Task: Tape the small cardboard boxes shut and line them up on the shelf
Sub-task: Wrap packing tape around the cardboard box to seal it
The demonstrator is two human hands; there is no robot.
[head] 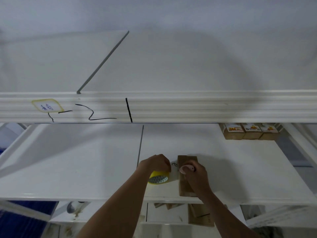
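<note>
Here, taking the white shelf (85, 160) as the landmark and reading from its left side, the shelf board is lying bare until a thin dark seam (140, 145) running front to back near its middle. Just right of that seam the left hand (155, 163) is curling its fingers down over the top of a yellow tape roll (158, 176), gripping it from above while the roll is resting on the shelf surface, its patterned open face turning toward the camera. Right of the roll, with a narrow gap of bare shelf between, a small cardboard box (186, 159) is lying lengthwise on the shelf, its near end reaching the front edge. The right hand (197, 179) is sitting on top of this box, fingers closing round a small pale pink tool (187, 169) whose tip is pointing left toward the roll; the box is lying directly under those fingers. Far to the right, at the back of the shelf, three small labelled boxes (251, 133) are standing side by side in a row, touching one another, well apart from both hands.
</note>
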